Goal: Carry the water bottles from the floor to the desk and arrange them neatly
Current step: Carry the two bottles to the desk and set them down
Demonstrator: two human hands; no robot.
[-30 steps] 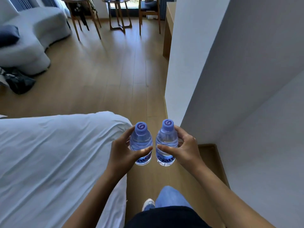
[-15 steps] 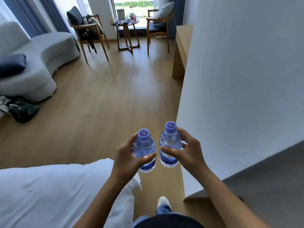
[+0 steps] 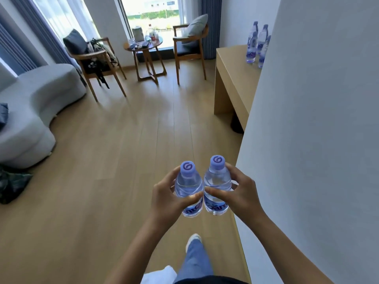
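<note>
Single head-worn view, facing forward and down, near hands (image 3: 207, 193)

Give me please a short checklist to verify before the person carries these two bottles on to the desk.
1. Left hand grips the left bottle: ok.
2. Right hand grips the right bottle: ok.
3. Both caps on, bottles upright: ok.
4. Floor ahead free of obstacles up to the desk: ok.
5. Free space on the desk beside the bottles on the desk: ok near the front; the wall hides the rest, cannot tell.
</note>
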